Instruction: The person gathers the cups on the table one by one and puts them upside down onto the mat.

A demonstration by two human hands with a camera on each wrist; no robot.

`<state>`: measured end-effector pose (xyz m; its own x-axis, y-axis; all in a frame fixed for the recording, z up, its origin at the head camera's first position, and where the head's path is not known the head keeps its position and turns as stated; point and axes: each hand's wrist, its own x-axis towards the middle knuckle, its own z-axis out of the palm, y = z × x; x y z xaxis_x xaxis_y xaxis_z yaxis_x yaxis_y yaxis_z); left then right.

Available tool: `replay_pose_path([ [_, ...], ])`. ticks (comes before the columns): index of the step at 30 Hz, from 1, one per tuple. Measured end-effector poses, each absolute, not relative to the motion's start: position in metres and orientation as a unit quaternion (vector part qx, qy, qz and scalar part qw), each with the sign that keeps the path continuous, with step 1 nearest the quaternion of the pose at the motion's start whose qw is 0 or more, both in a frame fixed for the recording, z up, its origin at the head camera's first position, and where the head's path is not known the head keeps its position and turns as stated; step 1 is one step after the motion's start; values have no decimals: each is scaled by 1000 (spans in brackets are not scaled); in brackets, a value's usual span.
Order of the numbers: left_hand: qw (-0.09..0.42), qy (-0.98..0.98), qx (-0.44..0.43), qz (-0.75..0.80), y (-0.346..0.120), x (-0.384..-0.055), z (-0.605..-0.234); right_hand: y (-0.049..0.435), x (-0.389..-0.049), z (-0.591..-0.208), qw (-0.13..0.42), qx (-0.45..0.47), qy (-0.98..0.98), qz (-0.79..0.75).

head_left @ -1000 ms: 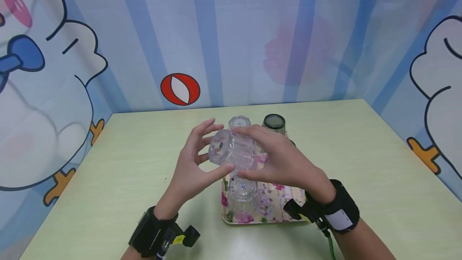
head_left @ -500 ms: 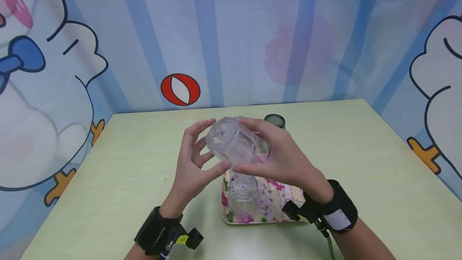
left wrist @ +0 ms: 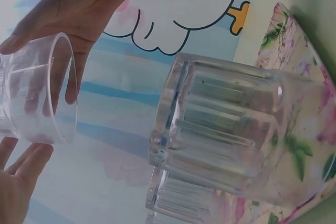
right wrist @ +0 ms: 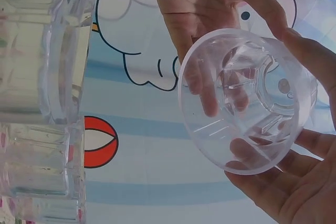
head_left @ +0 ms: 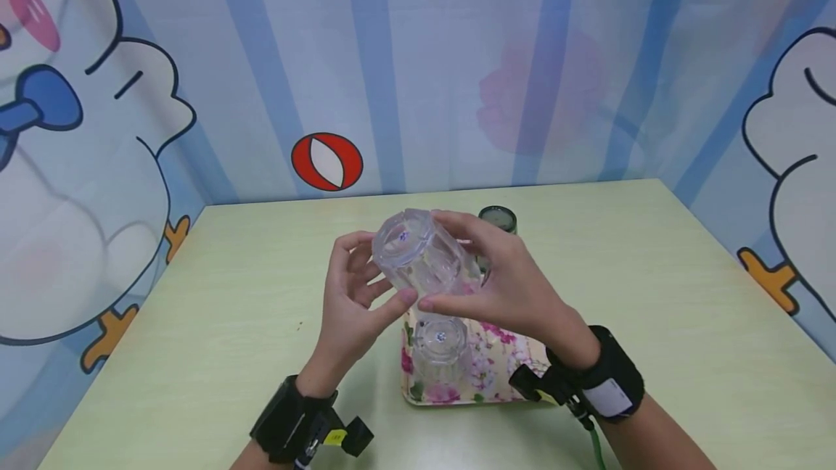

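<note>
Both hands hold up a clear faceted drinking glass [head_left: 418, 252] above a floral tray [head_left: 503, 357]. It is tilted, its base up toward the left and its mouth downward, as its open rim [right wrist: 189, 124] in the right wrist view shows. My right hand [head_left: 512, 274] grips its side, forefinger over the top and thumb below. Around the base end curl the fingers and thumb of my left hand [head_left: 359, 303]; its fingertip contact is partly hidden. Another clear glass [head_left: 440, 347] stands upside down on the tray's front left, larger in the left wrist view.
A dark greenish glass [head_left: 498, 218] stands at the back, partly covered by my right hand. More clear glass [left wrist: 189, 195] shows behind the front one in the left wrist view. The pale table [head_left: 215, 325] meets a cartoon-printed backdrop [head_left: 431, 78].
The held glass has risen slightly and tipped so its base faces up more. My left fingers have curled in closer to it. My right hand has shifted slightly up and left.
</note>
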<state>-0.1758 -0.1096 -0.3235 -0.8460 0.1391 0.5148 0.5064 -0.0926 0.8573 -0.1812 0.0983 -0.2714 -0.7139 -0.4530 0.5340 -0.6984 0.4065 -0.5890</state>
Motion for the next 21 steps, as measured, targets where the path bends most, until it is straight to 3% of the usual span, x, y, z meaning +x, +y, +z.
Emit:
replay_pose_path([
  [21,162,-707,-247,-642,-116,-172,-313,101,-185,-270,121,377,-819,416],
])
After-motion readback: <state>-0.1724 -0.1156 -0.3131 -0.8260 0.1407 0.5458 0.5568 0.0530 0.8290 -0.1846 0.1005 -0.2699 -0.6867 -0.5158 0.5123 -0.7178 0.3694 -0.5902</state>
